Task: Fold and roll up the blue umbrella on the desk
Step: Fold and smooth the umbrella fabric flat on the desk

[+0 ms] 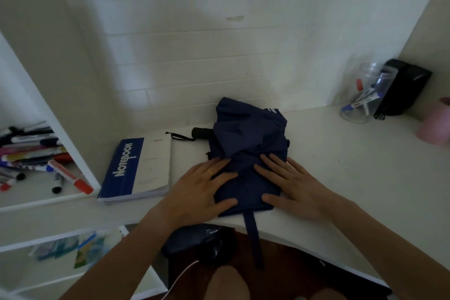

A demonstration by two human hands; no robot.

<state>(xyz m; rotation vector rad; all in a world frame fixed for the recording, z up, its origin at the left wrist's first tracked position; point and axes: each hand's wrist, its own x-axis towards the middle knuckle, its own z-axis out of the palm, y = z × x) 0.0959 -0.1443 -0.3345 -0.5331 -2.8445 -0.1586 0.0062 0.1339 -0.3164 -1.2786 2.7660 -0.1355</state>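
Left hand (pixel 202 190) and right hand (pixel 289 187) flat with fingers spread, pressing the near half of the blue umbrella (pixel 248 153) at the front edge of the desk (pixel 341 178), strap (pixel 253 238) hanging over that edge, black handle (pixel 201 133) pointing toward the notebook (pixel 136 170) on the left

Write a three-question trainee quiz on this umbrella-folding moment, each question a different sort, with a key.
1. True or false: both hands press flat on the blue umbrella.
2. What hangs over the desk edge? A) closing strap B) notebook C) marker jar
3. Fill in: the black handle points toward the ____.

Key: 1 true: left hand and right hand lie open; 2 A; 3 notebook.
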